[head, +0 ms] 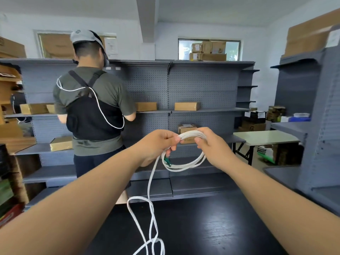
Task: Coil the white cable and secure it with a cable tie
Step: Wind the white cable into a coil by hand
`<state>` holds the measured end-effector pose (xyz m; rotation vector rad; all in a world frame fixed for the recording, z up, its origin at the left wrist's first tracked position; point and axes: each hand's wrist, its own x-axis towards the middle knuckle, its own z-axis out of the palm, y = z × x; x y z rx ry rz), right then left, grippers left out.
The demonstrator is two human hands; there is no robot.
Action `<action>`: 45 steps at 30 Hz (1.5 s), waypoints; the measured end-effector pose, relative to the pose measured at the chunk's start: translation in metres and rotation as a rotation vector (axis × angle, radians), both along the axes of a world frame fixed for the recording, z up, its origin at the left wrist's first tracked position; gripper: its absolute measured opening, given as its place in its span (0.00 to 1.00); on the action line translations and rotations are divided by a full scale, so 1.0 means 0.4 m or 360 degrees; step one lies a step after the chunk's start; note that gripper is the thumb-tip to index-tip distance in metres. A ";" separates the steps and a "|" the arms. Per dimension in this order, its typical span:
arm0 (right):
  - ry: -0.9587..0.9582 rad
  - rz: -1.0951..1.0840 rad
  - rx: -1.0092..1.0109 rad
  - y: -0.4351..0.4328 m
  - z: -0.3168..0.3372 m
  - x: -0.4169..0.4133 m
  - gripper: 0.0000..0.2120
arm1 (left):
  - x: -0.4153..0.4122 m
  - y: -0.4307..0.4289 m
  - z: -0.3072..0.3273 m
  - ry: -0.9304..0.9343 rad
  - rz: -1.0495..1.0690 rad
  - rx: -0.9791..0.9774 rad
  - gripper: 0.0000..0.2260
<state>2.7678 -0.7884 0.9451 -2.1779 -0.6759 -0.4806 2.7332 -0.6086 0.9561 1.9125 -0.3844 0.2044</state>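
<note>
Several loops of white cable hung below my fingers | left hand and right hand both clamped the bundle's top, keeping turns gathered | slack trailed onto worktop.

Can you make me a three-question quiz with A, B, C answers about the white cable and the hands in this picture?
1. Where does the loose end of the white cable lie?
A. on the dark table
B. on a shelf
C. on the floor

2. What colour is the plug in the coil?
A. red
B. green
C. yellow

3. How is the coil held?
A. by both hands
B. by one hand
C. by nobody

Answers: 1 A, the slack trails down onto the dark table. 2 B, it looks green. 3 A, left hand and right hand both pinch its top.
</note>
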 end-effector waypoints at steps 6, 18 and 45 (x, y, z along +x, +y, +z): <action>-0.0176 0.0096 -0.0418 -0.025 0.020 0.011 0.10 | 0.013 -0.043 0.031 0.0138 0.0004 0.0185 0.08; -0.0306 0.0081 -0.0319 -0.114 0.066 0.078 0.10 | 0.060 -0.099 -0.019 0.0322 -0.0094 -0.0530 0.09; -0.0361 0.0004 0.0069 -0.164 0.045 0.145 0.10 | 0.061 -0.223 -0.097 -0.0324 0.0572 -0.0098 0.10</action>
